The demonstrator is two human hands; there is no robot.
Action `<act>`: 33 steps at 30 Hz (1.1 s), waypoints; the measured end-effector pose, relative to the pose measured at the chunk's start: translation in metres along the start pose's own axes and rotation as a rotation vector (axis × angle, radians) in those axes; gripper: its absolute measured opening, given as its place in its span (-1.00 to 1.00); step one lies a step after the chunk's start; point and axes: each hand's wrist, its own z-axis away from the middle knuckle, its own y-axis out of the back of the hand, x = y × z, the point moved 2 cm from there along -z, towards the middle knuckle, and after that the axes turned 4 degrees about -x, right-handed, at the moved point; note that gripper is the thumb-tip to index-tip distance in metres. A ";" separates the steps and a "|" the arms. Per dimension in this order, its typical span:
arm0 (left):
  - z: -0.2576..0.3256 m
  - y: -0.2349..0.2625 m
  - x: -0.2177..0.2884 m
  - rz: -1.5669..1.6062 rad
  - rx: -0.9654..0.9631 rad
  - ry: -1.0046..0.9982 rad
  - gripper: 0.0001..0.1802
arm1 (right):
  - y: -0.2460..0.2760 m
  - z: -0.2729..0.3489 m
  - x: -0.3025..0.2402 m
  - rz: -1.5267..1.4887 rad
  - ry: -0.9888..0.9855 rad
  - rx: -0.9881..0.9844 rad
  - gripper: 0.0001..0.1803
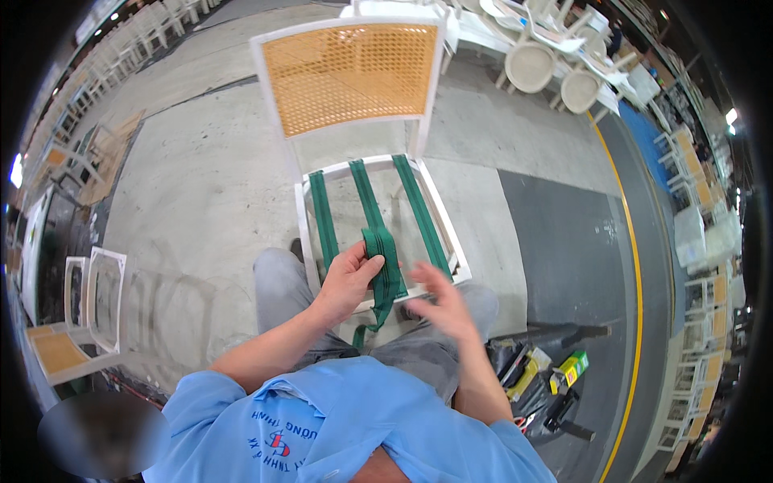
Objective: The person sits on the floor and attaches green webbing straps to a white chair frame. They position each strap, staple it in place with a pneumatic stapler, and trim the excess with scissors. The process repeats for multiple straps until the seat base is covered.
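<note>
A white chair frame (299,211) stands before me, its woven cane backrest (350,72) at the far side. Three green webbing straps run lengthwise over the open seat; the left strap (324,213) and the right strap (420,213) lie flat. Between them, the middle strap (366,191) reaches the near rail. My left hand (352,278) pinches a loose folded length of green webbing (382,262) above it, and its tail hangs toward my lap. Just right of that webbing, my right hand (439,299) is raised with fingers apart, slightly blurred, holding nothing visible.
At my right, a dark stool or bench (555,394) carries tools and a yellow-green box (573,367). White chair frames (105,298) stand at the left. Stacked chairs with round seats (530,66) fill the far right. A yellow line (630,241) marks the floor.
</note>
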 end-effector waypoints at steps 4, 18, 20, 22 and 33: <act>0.013 0.004 0.052 0.101 0.103 -0.171 -0.74 | -0.068 -0.038 0.018 -0.235 -0.202 -0.386 -0.61; 0.031 0.033 -0.035 -0.047 0.257 -0.038 -0.89 | -0.060 -0.071 -0.014 -0.429 -0.213 -0.157 -0.78; 0.032 0.030 -0.046 -0.140 0.237 0.036 -0.87 | -0.058 -0.078 -0.017 -0.430 -0.179 -0.091 -0.80; 0.031 0.023 -0.040 -0.052 0.225 -0.005 -0.82 | -0.055 -0.075 -0.011 -0.325 -0.177 -0.100 -0.87; 0.023 0.051 -0.025 0.195 0.274 -0.047 -0.92 | -0.075 -0.073 -0.040 -0.191 0.018 0.082 -0.87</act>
